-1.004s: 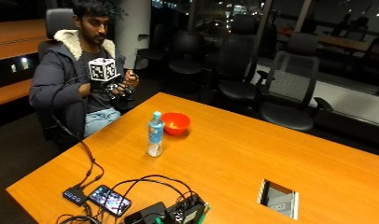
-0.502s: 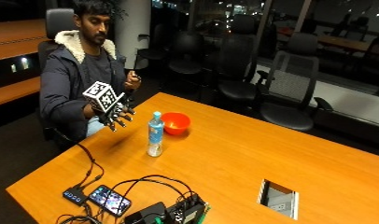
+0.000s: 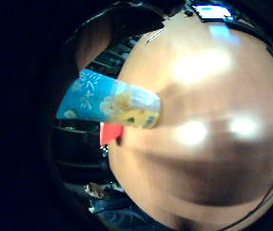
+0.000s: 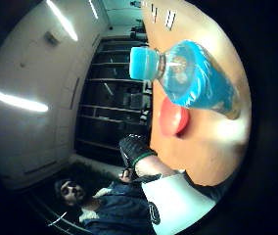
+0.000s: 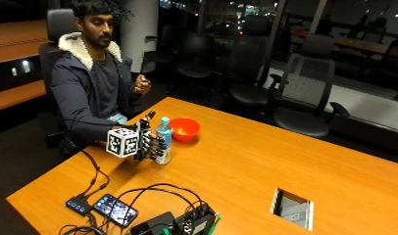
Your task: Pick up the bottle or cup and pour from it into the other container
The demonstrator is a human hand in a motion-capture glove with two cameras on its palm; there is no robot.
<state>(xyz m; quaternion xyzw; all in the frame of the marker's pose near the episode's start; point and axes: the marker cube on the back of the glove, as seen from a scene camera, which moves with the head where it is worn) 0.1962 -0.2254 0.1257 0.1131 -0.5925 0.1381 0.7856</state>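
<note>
Gloved right hand upright beside standing bottle, fingers spread straight, unclear if touching; red bowl just behind.

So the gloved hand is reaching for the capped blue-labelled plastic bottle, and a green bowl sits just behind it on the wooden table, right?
Nearly: the bowl is orange, not green. The outside view shows the small orange plastic bowl just behind the capped blue-labelled plastic bottle on the wooden table, with the gloved right hand at the bottle.

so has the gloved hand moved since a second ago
Yes. The black-gloved right hand came down from chest height to the table, right beside the clear blue-labelled plastic bottle.
</note>
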